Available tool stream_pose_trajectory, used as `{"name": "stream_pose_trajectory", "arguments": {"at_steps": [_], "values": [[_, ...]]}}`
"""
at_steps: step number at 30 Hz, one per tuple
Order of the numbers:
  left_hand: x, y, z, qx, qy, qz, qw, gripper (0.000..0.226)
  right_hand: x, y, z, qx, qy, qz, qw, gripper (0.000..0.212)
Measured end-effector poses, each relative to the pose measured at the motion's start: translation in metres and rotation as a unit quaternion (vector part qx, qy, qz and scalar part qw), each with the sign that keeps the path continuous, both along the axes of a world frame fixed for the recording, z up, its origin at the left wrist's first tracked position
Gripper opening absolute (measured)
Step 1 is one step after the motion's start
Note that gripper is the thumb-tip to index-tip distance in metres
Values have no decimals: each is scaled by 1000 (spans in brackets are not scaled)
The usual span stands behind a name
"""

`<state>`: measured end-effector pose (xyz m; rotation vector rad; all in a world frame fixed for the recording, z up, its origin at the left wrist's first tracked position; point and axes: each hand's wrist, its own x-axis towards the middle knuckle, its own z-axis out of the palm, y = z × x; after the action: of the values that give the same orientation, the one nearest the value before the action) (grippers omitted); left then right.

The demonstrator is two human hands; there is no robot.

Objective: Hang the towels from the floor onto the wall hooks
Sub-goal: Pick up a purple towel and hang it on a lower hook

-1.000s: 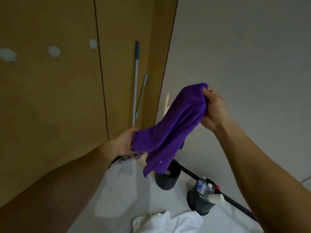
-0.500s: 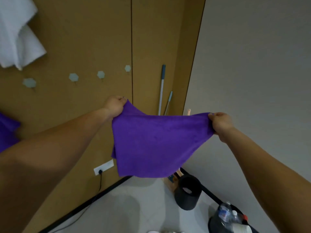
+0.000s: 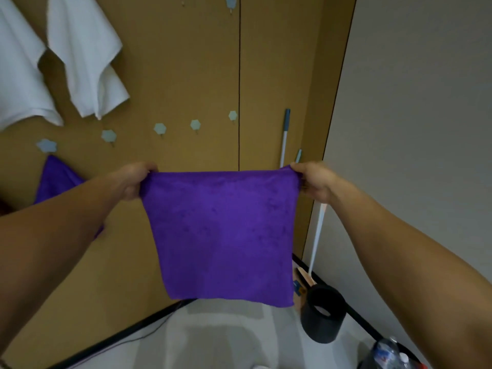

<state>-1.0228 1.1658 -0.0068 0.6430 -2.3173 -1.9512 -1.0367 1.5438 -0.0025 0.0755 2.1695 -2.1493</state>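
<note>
Quick status from my end. My left hand [image 3: 134, 181] has its fingers curled round the top left corner of the purple towel [image 3: 221, 235], and my right hand [image 3: 312, 182] grips the top right corner the same way. I can't see the fingertips on either side, since they're tucked behind the cloth. The towel is pulled out flat between the two hands. Its top edge is taut and roughly level, and the rest hangs straight down below them, off the floor [image 3: 213, 339] and in front of the brown wall panel [image 3: 186, 62].

Just above the left hand there's a row of pale blue hooks [image 3: 159, 128] on the panel. Out past the left hand, a second purple towel [image 3: 57, 179] hangs under the hook at the end of that row, partly hidden by my forearm. Higher up on that side hang two white towels [image 3: 87, 62].

Right above the right hand, a blue-tipped mop handle [image 3: 284, 139] leans in the corner. Well below that hand a black bin [image 3: 323, 314] sits tilted on the floor, and plastic bottles [image 3: 383, 352] are further down under my right forearm.
</note>
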Motion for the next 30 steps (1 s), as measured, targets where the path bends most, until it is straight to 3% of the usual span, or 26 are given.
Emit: {"name": "stream_pose_trajectory", "arguments": {"at_steps": [3,7,13,15,19,22,28,30], "values": [[17,-36,0,-20,-27,-13,999,17,8,-31,5,-37,-8,90,995,6],[35,-88,-2,-45,-23,-18,999,10,14,-82,6,-7,21,112,993,14],[55,-164,-12,-261,-16,55,964,10,22,-160,4,77,39,153,984,13],[62,-186,-11,-288,3,61,956,17,25,-181,2,100,39,165,981,9],[77,-231,-8,-223,10,84,971,12,28,-216,-7,75,-4,184,980,10],[91,-254,-12,-193,-21,83,977,9,28,-242,-18,109,-26,157,981,12],[103,-268,-17,-103,-28,106,989,12,30,-288,-26,147,14,62,987,10],[104,-268,-18,-78,-5,125,989,7,29,-295,-25,127,41,25,991,20]]}}
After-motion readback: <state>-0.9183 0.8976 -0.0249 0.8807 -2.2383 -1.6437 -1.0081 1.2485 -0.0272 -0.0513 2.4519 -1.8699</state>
